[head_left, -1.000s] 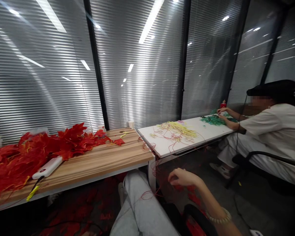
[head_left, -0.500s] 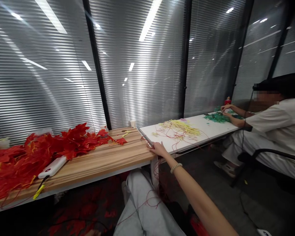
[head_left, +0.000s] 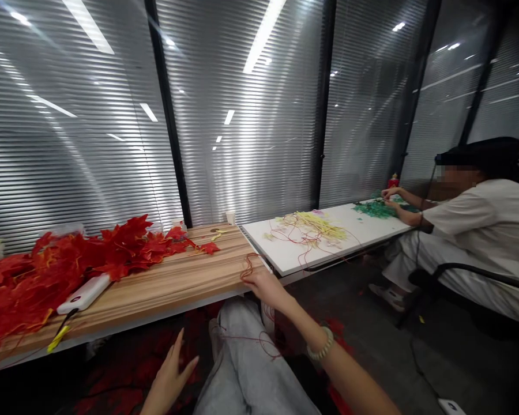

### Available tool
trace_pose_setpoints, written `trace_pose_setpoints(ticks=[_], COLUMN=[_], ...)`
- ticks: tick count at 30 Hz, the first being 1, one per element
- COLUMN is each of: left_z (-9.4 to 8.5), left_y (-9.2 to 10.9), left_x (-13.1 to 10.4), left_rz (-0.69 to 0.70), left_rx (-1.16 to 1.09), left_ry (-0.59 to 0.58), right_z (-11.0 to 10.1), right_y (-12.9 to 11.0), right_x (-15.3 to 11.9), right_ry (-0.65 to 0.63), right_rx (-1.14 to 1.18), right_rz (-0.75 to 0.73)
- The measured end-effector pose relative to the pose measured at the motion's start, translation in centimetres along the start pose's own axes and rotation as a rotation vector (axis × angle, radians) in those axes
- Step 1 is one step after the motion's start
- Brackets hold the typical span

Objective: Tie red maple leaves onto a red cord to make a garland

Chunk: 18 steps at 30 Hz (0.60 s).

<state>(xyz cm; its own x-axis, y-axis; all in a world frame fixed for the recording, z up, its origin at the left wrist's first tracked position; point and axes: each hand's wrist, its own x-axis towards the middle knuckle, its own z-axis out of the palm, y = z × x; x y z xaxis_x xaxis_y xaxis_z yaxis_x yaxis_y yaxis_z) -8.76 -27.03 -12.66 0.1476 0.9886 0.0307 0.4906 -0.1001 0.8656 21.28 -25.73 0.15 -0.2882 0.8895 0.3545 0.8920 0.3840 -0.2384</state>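
My right hand [head_left: 266, 289], with a beaded bracelet [head_left: 322, 344] on its wrist, is at the front edge of the wooden table, near its right end. Its fingers are closed on a thin red cord [head_left: 248, 266], which loops up over the tabletop. More red cord hangs below the hand and lies across my grey trousers [head_left: 242, 363]. Low in the view, my left hand [head_left: 172, 372] is raised beside my leg, thumb and fingers apart, holding nothing.
Red maple leaves [head_left: 108, 248] are heaped on the wooden table [head_left: 177, 282], with a white power bank [head_left: 84, 293] before them. A paper cup [head_left: 230, 218] stands behind. Yellow strips [head_left: 315, 225] and red cords lie on the white table [head_left: 281, 262]. At right, a seated person [head_left: 480, 230] handles green pieces [head_left: 376, 208].
My right hand has moved down and toward me, now at the table's front edge with the cord looped above it. My left hand has risen into view at the bottom.
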Motion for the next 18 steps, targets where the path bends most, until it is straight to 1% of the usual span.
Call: trace_pose_setpoints(ticks=[1, 2, 4, 5, 6, 7, 8, 9, 10, 12, 13, 14, 15, 16, 18], left_z=[0.3, 0.6, 1.0, 1.2, 1.2, 1.1, 1.0, 0.7, 0.4, -0.3, -0.6, -0.7, -0.8, -0.6, 0.1], left_y=[1.6, 3.2, 6.2, 7.4, 8.5, 9.4, 10.1, 10.6, 11.0, 11.3, 11.4, 11.6, 11.8, 12.1, 12.8], left_x=[-0.1, -0.2, -0.5, -0.7, -0.9, -1.1, -1.3, -1.4, -1.6, -1.9, -2.1, -2.4, -2.7, -3.0, -3.7], left_rz=[-0.023, -0.064, -0.156, -0.2, -0.25, -0.286, -0.316, -0.331, -0.312, -0.211, -0.146, -0.089, -0.048, -0.025, 0.007], left_rx=[-0.092, -0.226, -0.562, -0.707, -0.799, -0.866, -0.918, -0.954, -0.979, -0.997, -0.988, -0.967, -0.934, -0.888, -0.784], left_ry=[-0.009, -0.074, -0.265, -0.338, -0.377, -0.383, -0.353, -0.307, -0.24, -0.123, -0.088, -0.079, -0.098, -0.138, -0.223], right_z=[0.4, 0.9, 1.9, 2.4, 2.9, 3.4, 3.8, 4.2, 4.6, 4.8, 4.6, 4.1, 3.4, 2.3, -0.2], right_y=[-1.4, -2.8, -5.7, -7.0, -8.3, -9.3, -10.1, -10.7, -11.1, -11.2, -10.9, -10.6, -10.3, -9.9, -9.4], right_x=[-0.7, -1.4, -2.9, -3.5, -4.1, -4.6, -5.0, -5.3, -5.5, -5.8, -5.7, -5.7, -5.5, -5.3, -4.9], right_ry=[-0.004, -0.003, -0.008, -0.029, -0.054, -0.086, -0.127, -0.179, -0.237, -0.359, -0.415, -0.448, -0.459, -0.44, -0.306], right_rx=[0.019, 0.078, 0.187, 0.231, 0.28, 0.327, 0.357, 0.375, 0.382, 0.385, 0.395, 0.411, 0.433, 0.462, 0.516], right_rz=[-0.02, -0.068, -0.169, -0.218, -0.269, -0.333, -0.373, -0.394, -0.408, -0.448, -0.486, -0.519, -0.542, -0.523, -0.416])
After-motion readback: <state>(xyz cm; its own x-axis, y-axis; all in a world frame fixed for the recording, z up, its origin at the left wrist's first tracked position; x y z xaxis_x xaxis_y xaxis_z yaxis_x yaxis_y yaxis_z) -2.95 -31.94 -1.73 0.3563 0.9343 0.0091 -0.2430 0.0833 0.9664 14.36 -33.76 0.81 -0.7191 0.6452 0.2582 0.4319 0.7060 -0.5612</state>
